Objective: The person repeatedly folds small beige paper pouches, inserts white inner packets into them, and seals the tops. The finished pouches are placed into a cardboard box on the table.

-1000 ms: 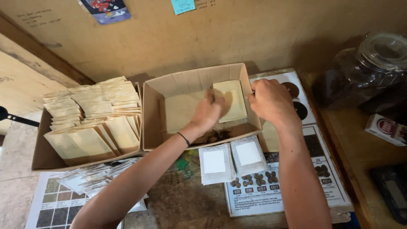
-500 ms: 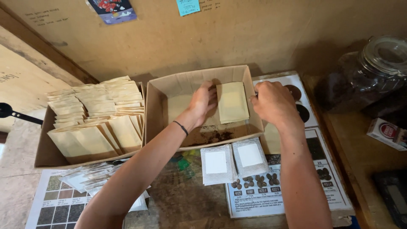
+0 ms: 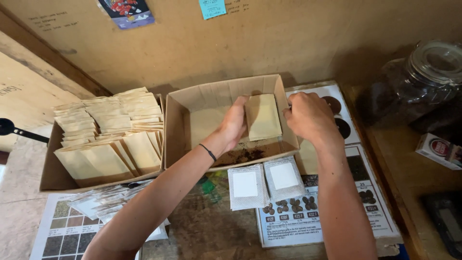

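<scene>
Two bare hands meet over an open cardboard box [image 3: 192, 103], seen from above. Left hand [image 3: 234, 123], a dark band on its wrist, has its fingers closed along the left edge of a tan paper packet [image 3: 263, 117]. Right hand [image 3: 308, 115] is curled at the packet's right edge, fingers bent; whether it truly grips or only steadies is hard to tell. The packet sits inside the box, toward its right side, tilted up against the far wall. It looks like the only packet there; another pale flat shape lies on the box floor to the left, and dark crumbs [image 3: 245, 155] are scattered near the front wall.

Judging by this, the work seems early: a second box [image 3: 50, 173] to the left is packed with rows of the same tan packets [image 3: 108, 127], and loose clear sleeves [image 3: 103, 200] lie piled in front of it. Two small white filter bags [image 3: 263, 182] rest just in front of the first box.

Underneath is a worn wooden bench [image 3: 202, 231] with printed charts [image 3: 308, 219] of roast colours laid on it. At right, a large glass jar [image 3: 418, 86] holds something dark, with a small red and white carton [image 3: 438, 150] near it. Behind is a plywood wall [image 3: 288, 38] with a blue note [image 3: 212, 8] and a picture [image 3: 126, 12] pinned up. A black handle [image 3: 17, 131] pokes in from the left.
</scene>
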